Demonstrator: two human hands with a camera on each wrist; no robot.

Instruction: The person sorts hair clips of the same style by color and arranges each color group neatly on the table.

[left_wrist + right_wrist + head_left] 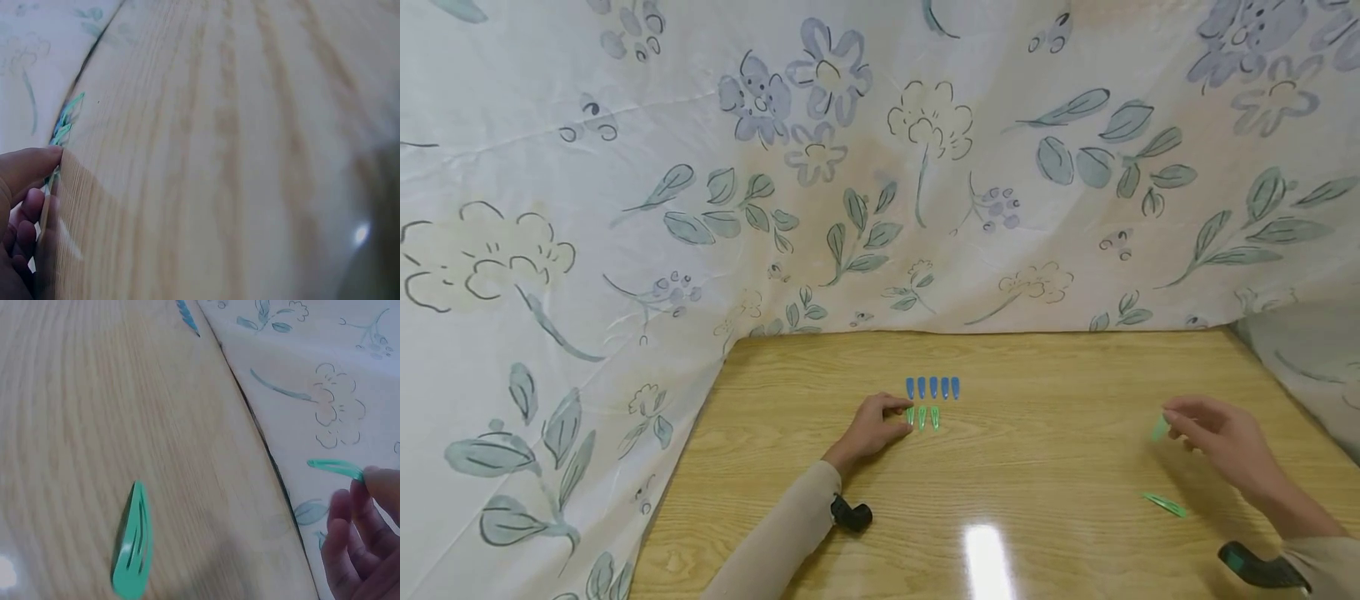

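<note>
Five slots aside, a row of several blue hair clips (933,387) lies on the table, with three green hair clips in a row just below it. My left hand (874,427) has thumb and forefinger at the two ends of the leftmost green hair clip (910,416), pinching it at the table. Over the table's right side, my right hand (1221,437) pinches another green hair clip (336,467) between thumb and fingertips, its narrow end pointing away from the hand. A loose green hair clip (132,544) lies on the table below that hand.
The wooden table (1037,467) carries all the clips. A flowered cloth (880,275) hangs along its back and left edges, and more cloth hangs at the right. Black wrist devices (852,514) sit at both sleeves.
</note>
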